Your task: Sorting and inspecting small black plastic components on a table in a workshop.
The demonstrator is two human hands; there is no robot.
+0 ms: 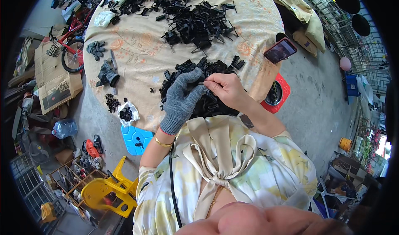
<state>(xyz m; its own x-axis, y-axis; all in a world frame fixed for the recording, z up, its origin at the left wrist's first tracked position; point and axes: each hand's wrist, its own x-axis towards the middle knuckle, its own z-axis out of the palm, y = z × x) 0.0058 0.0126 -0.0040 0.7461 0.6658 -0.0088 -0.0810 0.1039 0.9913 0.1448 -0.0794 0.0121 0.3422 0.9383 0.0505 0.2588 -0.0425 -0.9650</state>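
Observation:
My left hand (183,97) wears a grey knitted glove, its fingers and thumb curled around toward my right hand (224,88). Bare, the right one is closed in a pinch, its fingertips meeting the gloved fingers. Whatever small dark piece sits between the fingertips is mostly hidden. Both hands are over a near pile of black plastic parts (216,68) at the table's front edge. A larger heap of black parts with thin prongs (199,23) lies farther back on the flowered tablecloth (137,69).
Dark gloves (108,74), a grey glove (96,49) and a white bag of small black pieces (127,113) lie on the left. A phone (280,50) stands at the right edge. Beside the table are a blue stool (135,139), a red stool (283,94) and a yellow chair (106,191).

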